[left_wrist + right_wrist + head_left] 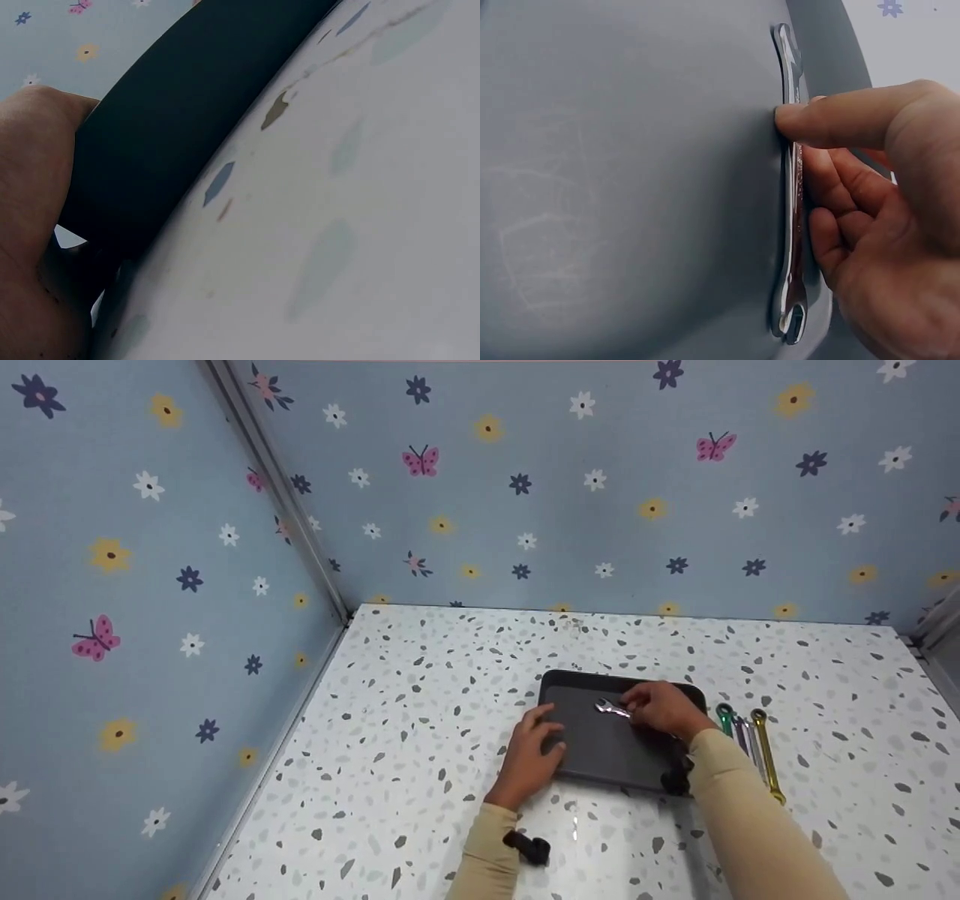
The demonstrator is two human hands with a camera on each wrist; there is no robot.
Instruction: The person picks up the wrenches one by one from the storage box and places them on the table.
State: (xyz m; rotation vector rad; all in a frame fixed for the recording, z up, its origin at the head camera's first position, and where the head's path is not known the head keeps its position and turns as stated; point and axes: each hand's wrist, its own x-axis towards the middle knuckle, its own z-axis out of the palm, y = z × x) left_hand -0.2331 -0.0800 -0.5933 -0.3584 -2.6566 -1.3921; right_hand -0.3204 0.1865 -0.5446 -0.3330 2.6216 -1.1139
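Note:
A dark grey rectangular tray (592, 746) lies on the speckled tabletop. At its left side my left hand (529, 754) hooks its fingers over the rim and holds it. In the left wrist view, the palm (34, 172) is beside the tray's dark outer wall (157, 127); the fingertips are hidden there. Over the tray's far right part, my right hand (664, 711) pinches a shiny silver wrench (611, 708) between thumb and fingers. The right wrist view shows the wrench (790, 225) along the tray floor, with an open jaw at the lower end.
Just right of the tray, several wrenches lie side by side on the table: a green one (724, 716), a purple one, a silver one and a gold one (763, 746). Flower-patterned walls (480, 510) border the table at the back and left.

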